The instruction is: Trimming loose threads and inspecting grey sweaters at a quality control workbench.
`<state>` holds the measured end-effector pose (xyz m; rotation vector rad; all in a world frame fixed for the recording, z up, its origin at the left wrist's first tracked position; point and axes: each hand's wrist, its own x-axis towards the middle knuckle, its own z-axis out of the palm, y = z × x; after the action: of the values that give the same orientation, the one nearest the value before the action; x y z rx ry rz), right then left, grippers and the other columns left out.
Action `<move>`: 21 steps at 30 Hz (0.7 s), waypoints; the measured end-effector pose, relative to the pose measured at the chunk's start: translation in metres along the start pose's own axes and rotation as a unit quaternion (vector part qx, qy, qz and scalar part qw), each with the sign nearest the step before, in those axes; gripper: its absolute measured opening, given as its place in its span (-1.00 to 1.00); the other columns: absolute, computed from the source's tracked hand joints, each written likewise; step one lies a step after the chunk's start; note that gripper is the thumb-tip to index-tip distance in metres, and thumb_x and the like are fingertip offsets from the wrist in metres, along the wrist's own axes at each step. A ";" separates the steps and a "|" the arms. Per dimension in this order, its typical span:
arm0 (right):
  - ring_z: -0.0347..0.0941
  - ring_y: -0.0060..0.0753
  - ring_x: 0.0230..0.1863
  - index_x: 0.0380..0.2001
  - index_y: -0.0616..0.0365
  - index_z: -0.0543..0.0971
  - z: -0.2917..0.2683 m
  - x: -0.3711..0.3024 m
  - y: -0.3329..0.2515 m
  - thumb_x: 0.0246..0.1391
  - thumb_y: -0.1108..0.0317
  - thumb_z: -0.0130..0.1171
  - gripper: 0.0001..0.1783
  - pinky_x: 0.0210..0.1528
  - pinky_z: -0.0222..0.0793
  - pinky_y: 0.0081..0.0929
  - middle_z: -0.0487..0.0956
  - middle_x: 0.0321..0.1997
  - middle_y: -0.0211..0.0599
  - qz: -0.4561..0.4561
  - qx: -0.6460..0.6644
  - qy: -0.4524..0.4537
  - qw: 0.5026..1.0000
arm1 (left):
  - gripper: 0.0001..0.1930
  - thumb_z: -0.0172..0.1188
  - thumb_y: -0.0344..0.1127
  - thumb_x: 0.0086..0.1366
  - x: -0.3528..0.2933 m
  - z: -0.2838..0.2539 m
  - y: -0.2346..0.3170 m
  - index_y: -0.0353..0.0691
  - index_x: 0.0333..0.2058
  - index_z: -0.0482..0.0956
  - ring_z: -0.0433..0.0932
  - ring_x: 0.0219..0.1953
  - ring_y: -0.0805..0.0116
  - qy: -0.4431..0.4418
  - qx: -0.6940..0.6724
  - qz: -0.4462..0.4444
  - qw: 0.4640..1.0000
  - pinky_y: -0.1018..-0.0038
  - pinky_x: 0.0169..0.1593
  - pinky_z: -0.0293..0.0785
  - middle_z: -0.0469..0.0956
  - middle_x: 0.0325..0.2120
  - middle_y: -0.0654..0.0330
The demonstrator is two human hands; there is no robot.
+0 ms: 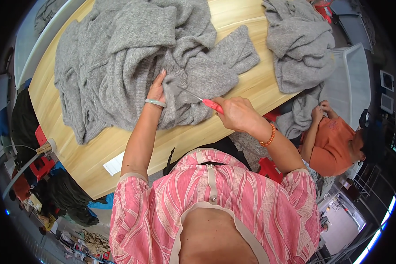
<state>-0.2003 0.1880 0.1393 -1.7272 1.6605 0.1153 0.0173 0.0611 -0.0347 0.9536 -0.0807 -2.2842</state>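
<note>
A grey knitted sweater (193,83) lies bunched on the wooden table in front of me, against a larger heap of the same grey knitwear (101,70). My left hand (156,90) grips a fold of it; the thumb shows on top while most other fingers are hidden by the knit. In my right hand (240,113) is a slim tool with a red handle (213,106) and a thin metal shaft (190,93). The shaft points left toward the sweater near my left hand. Its tip is too fine to make out against the wool.
More grey knitwear (301,48) is piled at the table's right end. A white slip of paper (114,164) lies near the front edge of the table (81,165). To the right, a co-worker in an orange top (332,145) handles grey knitwear beside a white bin (354,79).
</note>
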 end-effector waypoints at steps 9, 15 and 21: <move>0.49 0.13 -0.44 -0.08 0.02 0.44 0.014 -0.005 0.011 0.03 0.33 0.05 -0.67 -0.37 0.39 -0.04 0.53 -0.54 0.05 0.025 0.035 0.081 0.996 | -0.45 0.18 -0.24 0.22 -0.027 0.005 0.001 -0.44 0.09 0.25 0.49 -0.20 0.30 0.012 0.147 0.069 0.987 0.45 -0.10 0.44 0.49 -0.17 0.11; 0.48 0.15 -0.45 -0.07 -0.04 0.44 0.023 -0.019 0.022 0.02 0.35 0.06 -0.66 -0.38 0.39 -0.02 0.53 -0.54 0.04 0.056 0.049 0.099 0.992 | -0.47 0.36 -0.22 0.02 -0.091 0.042 -0.021 -0.41 -0.09 0.42 0.45 -0.39 0.47 0.152 0.713 0.156 0.666 0.53 -0.33 0.40 0.53 -0.39 0.20; 0.50 0.12 -0.42 -0.09 0.04 0.43 0.018 -0.029 0.005 0.01 0.37 0.04 -0.67 -0.35 0.40 -0.05 0.54 -0.52 0.04 0.016 0.050 0.083 0.995 | -0.86 0.22 -0.44 0.11 -0.076 -0.008 -0.034 -0.38 -0.35 0.56 0.40 -0.47 0.62 0.104 0.422 0.214 0.875 0.63 -0.38 0.32 0.54 -0.47 0.33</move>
<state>-0.2026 0.2223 0.1391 -1.6734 1.7831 -0.0987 0.0431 0.1343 -0.0037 1.4175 -1.1522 -1.6864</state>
